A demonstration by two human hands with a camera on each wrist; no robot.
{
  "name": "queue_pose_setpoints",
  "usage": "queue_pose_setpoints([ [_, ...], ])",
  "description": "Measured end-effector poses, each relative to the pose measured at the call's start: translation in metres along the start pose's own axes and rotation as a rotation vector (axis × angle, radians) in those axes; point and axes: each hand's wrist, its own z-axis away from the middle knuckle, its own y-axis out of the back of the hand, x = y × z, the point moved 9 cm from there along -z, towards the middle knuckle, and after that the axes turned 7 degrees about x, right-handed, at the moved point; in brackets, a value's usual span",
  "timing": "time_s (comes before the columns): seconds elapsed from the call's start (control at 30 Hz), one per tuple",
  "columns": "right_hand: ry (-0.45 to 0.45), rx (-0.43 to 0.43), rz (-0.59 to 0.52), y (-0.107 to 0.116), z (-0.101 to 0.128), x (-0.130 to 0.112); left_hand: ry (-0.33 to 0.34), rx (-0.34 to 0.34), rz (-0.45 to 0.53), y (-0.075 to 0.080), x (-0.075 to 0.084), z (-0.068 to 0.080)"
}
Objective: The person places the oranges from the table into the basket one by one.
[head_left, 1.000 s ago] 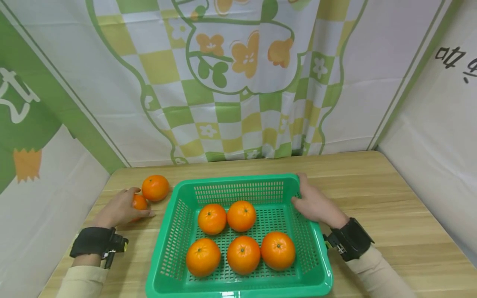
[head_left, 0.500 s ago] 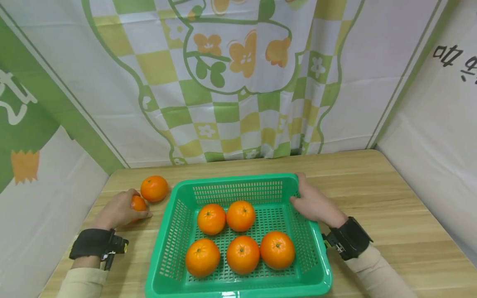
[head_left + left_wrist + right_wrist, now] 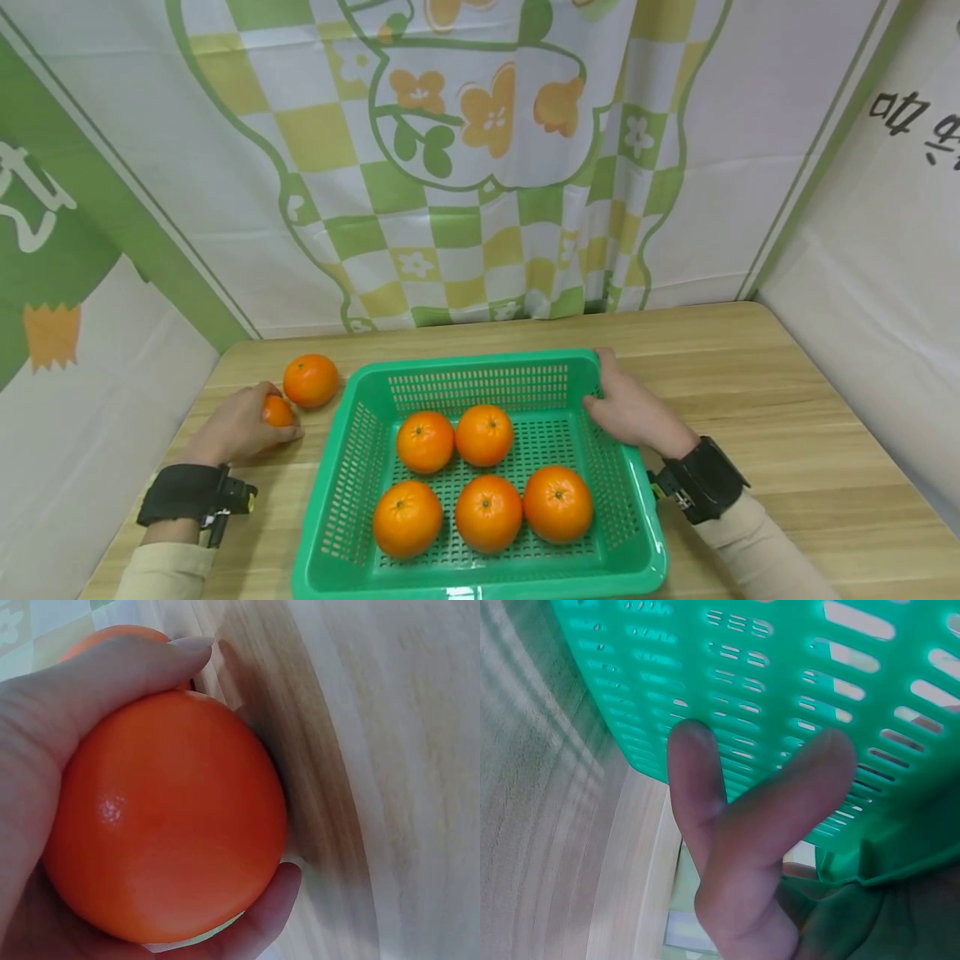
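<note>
At the far left of the wooden table (image 3: 750, 392), a small orange (image 3: 277, 411) is grasped by the left hand (image 3: 238, 423), whose fingers and thumb are curled around it; in the left wrist view the fruit (image 3: 169, 817) is seen cupped against the palm, with the thumb below and a finger laid over the top. Just beyond that hand, a second orange (image 3: 311, 380) lies on the table, close beside the far left corner of the green basket (image 3: 352, 467). The basket is placed in the middle of the table, and five oranges are held in it: two in the farther row (image 3: 425, 442) (image 3: 484, 435) and three in the nearer row (image 3: 408, 517) (image 3: 488, 513) (image 3: 558, 503). At the basket's far right corner, the rim is gripped by the right hand (image 3: 633, 410); in the right wrist view, fingers (image 3: 697, 780) are seen pressed against the perforated outer wall (image 3: 780, 690). Black wrist straps are worn on both arms, over beige sleeves. A checked green and yellow cloth (image 3: 465, 167) is hung behind the table.
</note>
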Motion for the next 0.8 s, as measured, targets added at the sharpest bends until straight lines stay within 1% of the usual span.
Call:
queue_pose_setpoints([
  [0.2, -0.02, 0.001, 0.027, 0.0, 0.001, 0.003, -0.004, 0.005, -0.001, 0.0, 0.0, 0.0],
  [0.4, -0.018, 0.004, 0.011, 0.0, 0.001, 0.002, -0.025, 0.022, 0.0, 0.001, 0.001, 0.0],
  [0.57, -0.019, 0.003, -0.007, -0.001, 0.001, 0.001, -0.031, 0.03, 0.001, 0.004, 0.0, 0.003],
  [0.8, -0.029, 0.003, -0.017, -0.001, 0.001, 0.0, -0.014, 0.021, 0.007, 0.009, -0.002, 0.009],
])
